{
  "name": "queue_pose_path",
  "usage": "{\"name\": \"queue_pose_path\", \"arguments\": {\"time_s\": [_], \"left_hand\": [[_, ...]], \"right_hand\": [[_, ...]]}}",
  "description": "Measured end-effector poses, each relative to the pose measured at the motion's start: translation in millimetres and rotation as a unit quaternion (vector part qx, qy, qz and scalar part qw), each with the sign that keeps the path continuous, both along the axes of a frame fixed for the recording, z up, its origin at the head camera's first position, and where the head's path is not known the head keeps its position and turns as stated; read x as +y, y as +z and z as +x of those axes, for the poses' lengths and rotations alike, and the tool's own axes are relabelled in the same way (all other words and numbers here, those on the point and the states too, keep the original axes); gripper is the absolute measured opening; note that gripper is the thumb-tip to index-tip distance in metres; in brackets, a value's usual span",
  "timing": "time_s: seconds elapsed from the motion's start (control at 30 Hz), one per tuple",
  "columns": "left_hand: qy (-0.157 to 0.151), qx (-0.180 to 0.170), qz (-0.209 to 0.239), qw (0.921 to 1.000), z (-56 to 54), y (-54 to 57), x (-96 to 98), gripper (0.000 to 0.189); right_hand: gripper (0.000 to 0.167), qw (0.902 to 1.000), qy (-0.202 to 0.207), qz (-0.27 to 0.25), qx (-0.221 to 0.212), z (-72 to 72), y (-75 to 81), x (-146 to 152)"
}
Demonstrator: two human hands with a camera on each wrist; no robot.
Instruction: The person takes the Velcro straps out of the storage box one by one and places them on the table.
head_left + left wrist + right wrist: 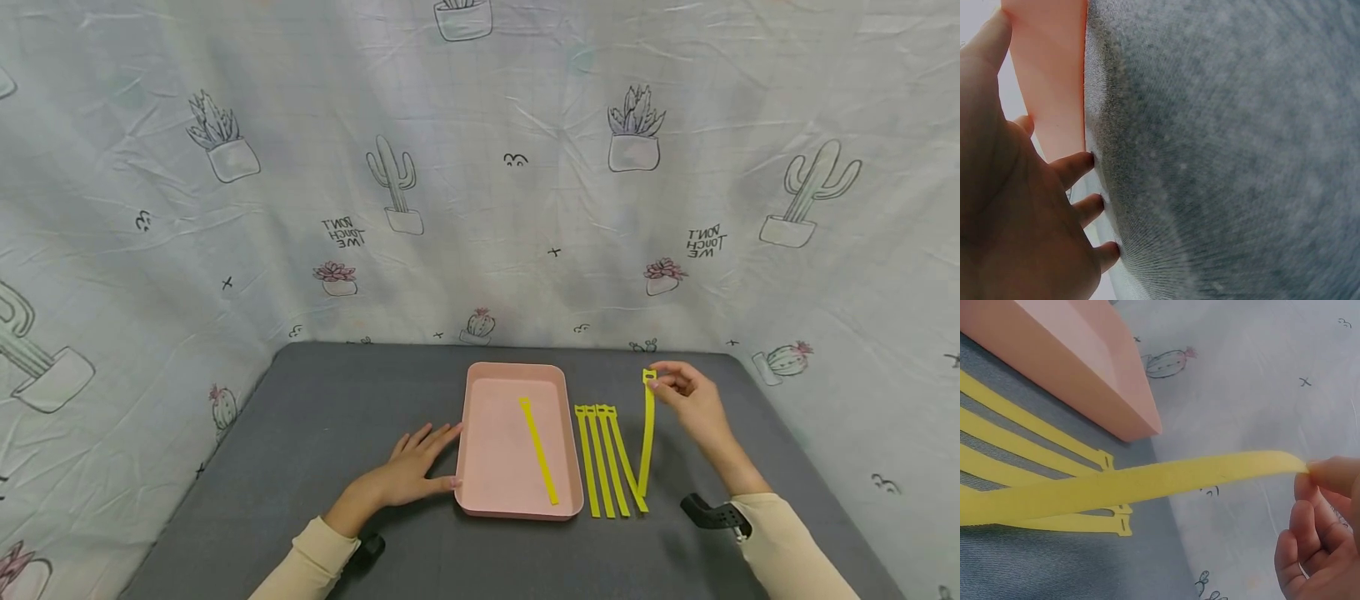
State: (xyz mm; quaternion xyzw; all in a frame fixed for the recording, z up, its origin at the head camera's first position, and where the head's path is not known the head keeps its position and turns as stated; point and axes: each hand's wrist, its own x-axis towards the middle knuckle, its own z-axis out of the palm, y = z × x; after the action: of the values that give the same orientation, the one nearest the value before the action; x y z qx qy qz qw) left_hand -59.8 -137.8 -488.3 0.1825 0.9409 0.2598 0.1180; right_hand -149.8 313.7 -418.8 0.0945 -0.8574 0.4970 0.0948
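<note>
My right hand (693, 408) pinches a yellow hook-and-loop cable tie (648, 433) by its slotted head, between thumb and index finger. In the right wrist view, the held tie (1166, 481) slants down over the others, its far end running out of frame. To its left, several more yellow ties (603, 467) lie side by side, slotted heads away from me. A pink tray (491, 467) stands left of them, with one yellow tie (540, 454) lying slantwise inside. Against the tray's left side, my left hand (405, 475) rests with fingers spread, thumb and fingertips at the wall.
Everything stands on a dark grey table (337, 408). Behind it hangs a pale curtain (525, 208) printed with potted cacti. A black wrist strap (708, 512) sits by the right sleeve, and a black device (367, 550) shows beneath the left wrist.
</note>
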Motion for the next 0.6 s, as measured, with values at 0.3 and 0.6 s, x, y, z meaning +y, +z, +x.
{"name": "queue_pose_path", "arguments": {"time_s": [0.3, 0.6], "left_hand": [[0.006, -0.007, 0.004, 1.0000, -5.3, 3.3, 3.2, 0.084], [0.011, -0.016, 0.008, 0.9998, -11.2, 7.7, 5.9, 0.083]], "right_hand": [[0.033, 0.9973, -0.026, -0.059, 0.035, -13.1, 3.1, 0.9], [0.032, 0.9969, -0.019, -0.070, 0.028, -22.0, 17.6, 1.2]]}}
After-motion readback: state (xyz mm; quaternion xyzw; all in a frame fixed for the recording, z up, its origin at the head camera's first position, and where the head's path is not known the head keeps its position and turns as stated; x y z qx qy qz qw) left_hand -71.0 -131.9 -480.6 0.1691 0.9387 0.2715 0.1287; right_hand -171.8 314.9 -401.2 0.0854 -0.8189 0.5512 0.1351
